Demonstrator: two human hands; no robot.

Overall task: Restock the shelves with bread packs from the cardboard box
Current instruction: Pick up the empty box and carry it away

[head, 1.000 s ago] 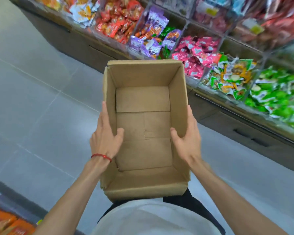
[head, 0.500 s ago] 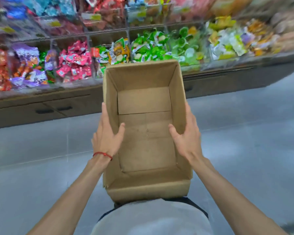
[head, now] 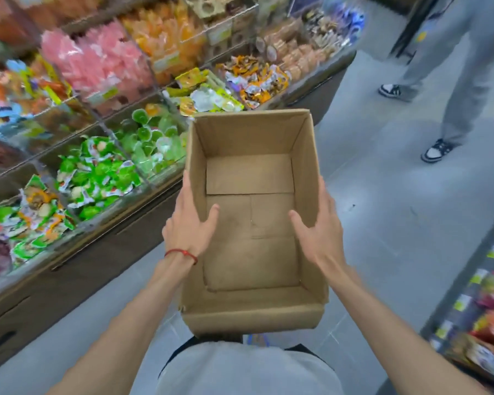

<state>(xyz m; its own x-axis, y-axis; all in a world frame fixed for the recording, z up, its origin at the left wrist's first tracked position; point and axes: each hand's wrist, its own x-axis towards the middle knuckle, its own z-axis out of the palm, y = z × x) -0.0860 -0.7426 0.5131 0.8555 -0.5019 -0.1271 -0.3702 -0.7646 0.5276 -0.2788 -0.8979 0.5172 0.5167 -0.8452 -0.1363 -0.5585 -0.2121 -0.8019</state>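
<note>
cardboard box (head: 251, 260): empty, held open-side up | left hand (head: 187, 223), right hand (head: 320, 226): each pinches a side wall, thumb inside, fingers outside, likely to carry it level

The cardboard box (head: 251, 252) is brown, upright and open at the top, its bottom flaps bare. The left hand (head: 187, 223) and right hand (head: 320, 229) pinch its side walls, beside the shelves (head: 83, 275).
</note>
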